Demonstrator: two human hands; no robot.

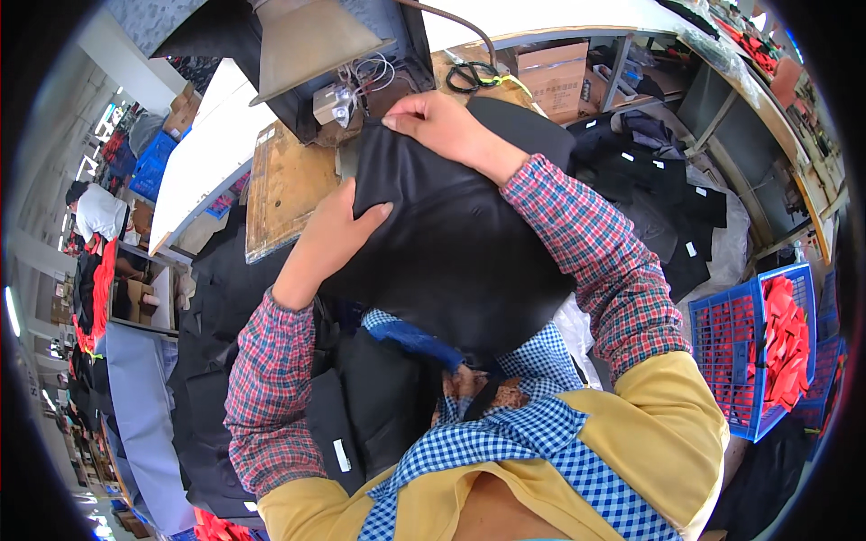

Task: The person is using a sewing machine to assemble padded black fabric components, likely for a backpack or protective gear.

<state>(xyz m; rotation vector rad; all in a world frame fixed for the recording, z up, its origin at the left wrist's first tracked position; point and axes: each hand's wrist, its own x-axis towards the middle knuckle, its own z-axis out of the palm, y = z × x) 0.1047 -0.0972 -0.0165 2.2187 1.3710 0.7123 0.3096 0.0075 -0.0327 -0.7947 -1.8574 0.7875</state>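
Observation:
A piece of black fabric [460,257] stretches between my hands and drapes down over my lap. My left hand [332,239] grips its left edge, thumb on top and the other fingers hidden beneath. Farther off, my right hand [442,131] pinches the far edge between thumb and fingers. That edge lies right beside the small metal mechanism [341,104] of a machine [316,45] with a beige housing. Whether the cloth touches the mechanism I cannot tell.
Wooden tabletop [289,194] lies left of the fabric. Black-handled scissors [469,77] and a cardboard box [552,81] are beyond my right hand. Dark garment pieces [645,194] with white tags pile up at right, above a blue basket [726,361] of red pieces. A person [97,212] is far left.

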